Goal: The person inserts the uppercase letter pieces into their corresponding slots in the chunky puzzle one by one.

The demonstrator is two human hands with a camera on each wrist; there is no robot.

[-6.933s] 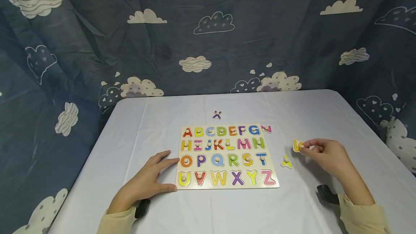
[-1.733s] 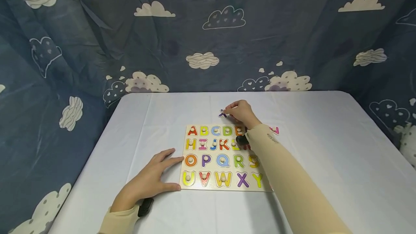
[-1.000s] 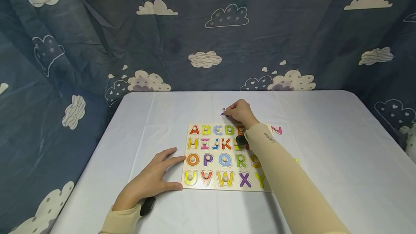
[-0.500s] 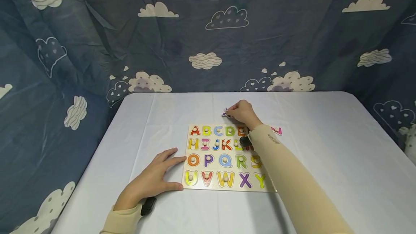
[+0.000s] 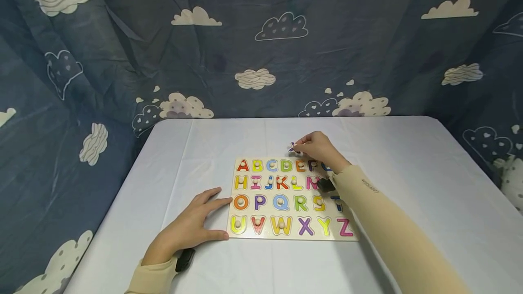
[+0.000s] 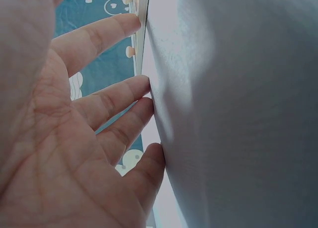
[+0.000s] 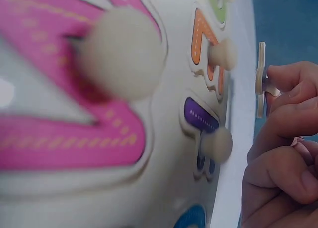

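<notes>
My right hand (image 5: 320, 146) pinches a small purple letter X piece (image 5: 292, 147) by its knob, just beyond the far edge of the wooden alphabet board (image 5: 249, 213). In the right wrist view the X piece (image 7: 260, 81) appears edge-on, apart from the board, with thumb and fingers at its knob. My left hand (image 5: 189, 226) rests at the board's left edge, fingers spread and touching it; the left wrist view shows these fingers (image 6: 124, 96) fairly straight. Knobbed letters fill most recesses, including the yellow W (image 5: 274, 223). The X recess (image 5: 305, 226), Y recess (image 5: 324, 226) and Z recess (image 5: 345, 227) show no knobs.
A white cloth (image 5: 204, 149) covers the table, with a dark cloud-print curtain (image 5: 229, 44) behind it. My right sleeve (image 5: 392, 221) crosses the board's right side and hides part of it. A black wrist camera (image 5: 326, 185) hangs low over the board.
Earlier the right hand held the yellow W, which now sits in its recess. The hand then reached the X beyond the board, pinched it and has moved it right and nearer. The left hand stays.
</notes>
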